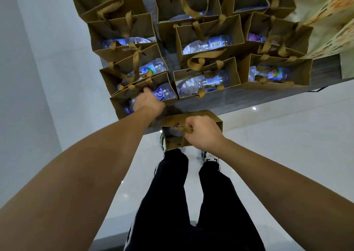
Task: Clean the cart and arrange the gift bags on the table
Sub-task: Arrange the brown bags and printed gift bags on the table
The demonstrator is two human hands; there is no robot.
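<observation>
Counter (258,97) packed: gift bags (206,45) in three columns, touching front to back, ribbon handles flopped over the openings. Narrow lane between left and middle columns. Bare strip along the near edge, right of the held bag (172,142). Patterned bags (325,21) block far right.

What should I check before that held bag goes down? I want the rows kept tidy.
1. Right hand grips the held bag by its handles: ok.
2. Held bag upright: ok.
3. Free table edge in front of the middle row: ok.
4. Left hand on the near left bag, steadying it: ok.
5. Near left bag overhangs the table edge: not ok.
6. Held bag's contents: cannot tell.
</observation>
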